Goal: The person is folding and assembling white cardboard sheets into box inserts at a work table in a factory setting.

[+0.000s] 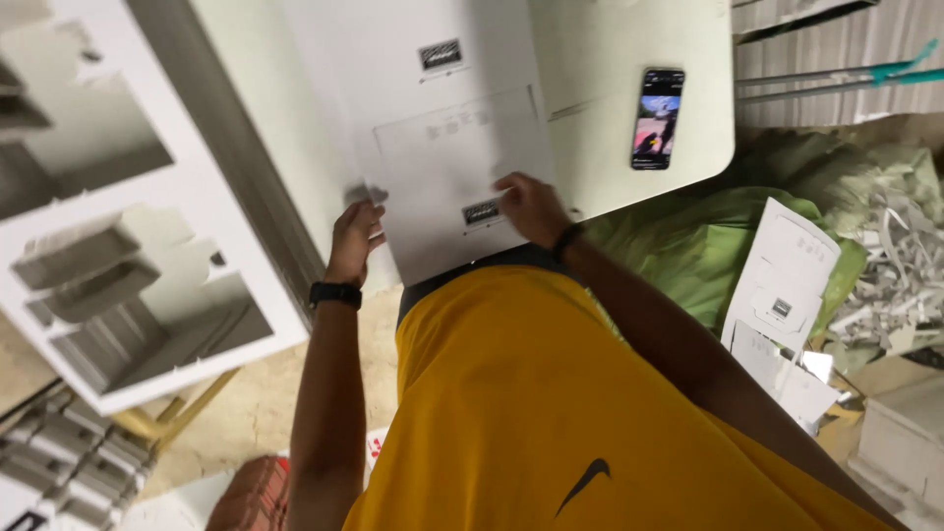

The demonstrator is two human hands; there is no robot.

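Observation:
A large flat white cardboard sheet (447, 138) with faint printed panels and two small dark labels lies on a pale table (629, 59). My left hand (354, 236) grips the sheet's near left edge, a black watch on the wrist. On the sheet's near end rests my right hand (531, 208), pressing down beside one of the dark labels, a dark band on its wrist. My yellow shirt fills the lower middle of the view.
A phone (658, 118) with a lit screen lies on the table to the right. A white die-cut board with cut-out windows (118, 236) stands at left. Green sacks (708, 246), loose white sheets (787, 285) and paper scraps (900, 285) lie on the floor at right.

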